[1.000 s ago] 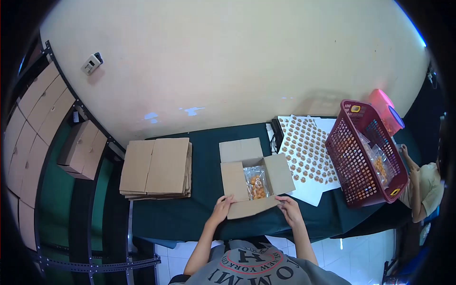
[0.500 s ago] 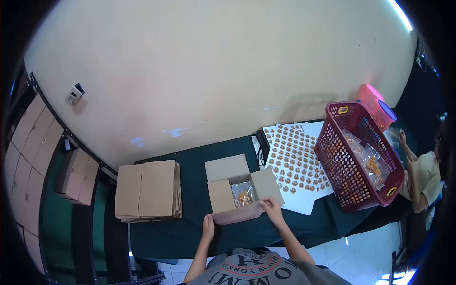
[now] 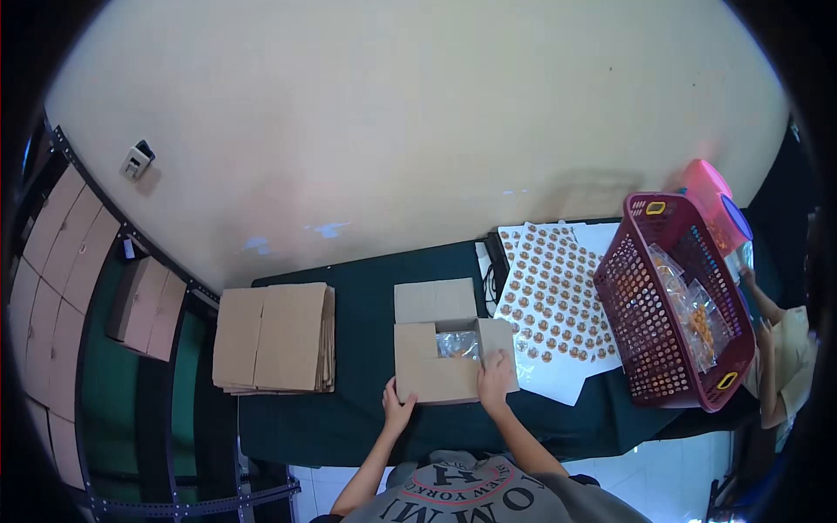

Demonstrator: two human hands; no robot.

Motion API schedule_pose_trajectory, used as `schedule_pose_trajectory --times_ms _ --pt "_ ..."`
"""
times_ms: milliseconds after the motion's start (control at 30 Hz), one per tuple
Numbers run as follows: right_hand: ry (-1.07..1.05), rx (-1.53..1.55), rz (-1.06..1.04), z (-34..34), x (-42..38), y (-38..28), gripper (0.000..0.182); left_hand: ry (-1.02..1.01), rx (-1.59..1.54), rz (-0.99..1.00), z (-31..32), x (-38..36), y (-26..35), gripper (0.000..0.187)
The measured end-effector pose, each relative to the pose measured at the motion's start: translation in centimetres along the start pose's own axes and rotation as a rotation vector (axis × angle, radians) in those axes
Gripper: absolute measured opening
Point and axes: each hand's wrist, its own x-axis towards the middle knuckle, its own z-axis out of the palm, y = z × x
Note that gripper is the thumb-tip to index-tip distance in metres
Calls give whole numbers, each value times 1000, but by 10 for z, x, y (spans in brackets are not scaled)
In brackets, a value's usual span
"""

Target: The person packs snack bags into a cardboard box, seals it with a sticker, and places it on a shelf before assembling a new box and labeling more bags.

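A brown cardboard box point(image 3: 449, 380) stands in front of me with its near flap folded inward over part of the opening. Its far flap point(image 3: 434, 301) lies folded back. Inside, a clear plastic bag point(image 3: 458, 345) shows through the gap; its contents are mostly hidden. My left hand point(image 3: 398, 410) grips the box's near left corner, thumb at the front and fingers along the side. My right hand point(image 3: 495, 376) rests on the right flap point(image 3: 498, 335) with its fingers stretched out, beside the near flap's right end.
Flattened cardboard boxes point(image 3: 266, 338) are stacked at the left. Sticker sheets point(image 3: 558, 296) lie at the right, beside a maroon basket point(image 3: 676, 305) with snack bags point(image 3: 697, 322). Pink tubs point(image 3: 711, 179) and another person point(image 3: 785, 357) are beyond. Shelves of boxes point(image 3: 65, 253) line the left.
The near flap, earlier raised toward me between both hands, has swung inward over the bag. My left hand moved to the box corner, my right hand onto the right flap.
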Motion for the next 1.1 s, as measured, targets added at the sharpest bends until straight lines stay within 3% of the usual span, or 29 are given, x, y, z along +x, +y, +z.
schedule_pose_trajectory --times_ms 33,67,133,200,267,433,500,533,600,667,767,900,1067,1100 --pt "37 -45 46 -3 1 -3 61 9 2 -9 1 0 0 67" --pt "28 -39 40 -1 2 0 61 -10 6 -24 4 0 1 67" --pt "-93 -48 211 -1 11 11 85 -25 40 -49 11 2 1 69" --pt "-109 -53 182 -1 14 21 85 -32 3 -123 16 -1 5 72" --pt "-102 116 232 1 11 29 81 -14 3 -130 17 -7 14 71" --pt "-50 148 375 14 4 38 81 -21 22 -99 18 1 15 69" --pt "45 513 423 45 -2 66 81 -67 -87 -122 15 7 22 66" --pt "47 512 422 43 -4 70 81 -67 -89 -120 14 8 27 66" --pt "-103 776 573 42 -9 77 82 -114 -192 -171 11 7 33 63" --pt "-177 791 554 41 -9 87 84 -105 -197 -198 11 5 34 62" --pt "-59 255 378 -19 0 45 85 -91 -189 -230 16 -8 35 59" --pt "8 168 236 -35 2 33 86 -58 -161 -209 10 -35 39 60" --pt "-93 367 225 -13 -4 48 87 -28 -190 -209 5 -47 20 62" --pt "-116 721 228 -9 -2 45 88 -52 -166 -250 -1 -45 34 60"
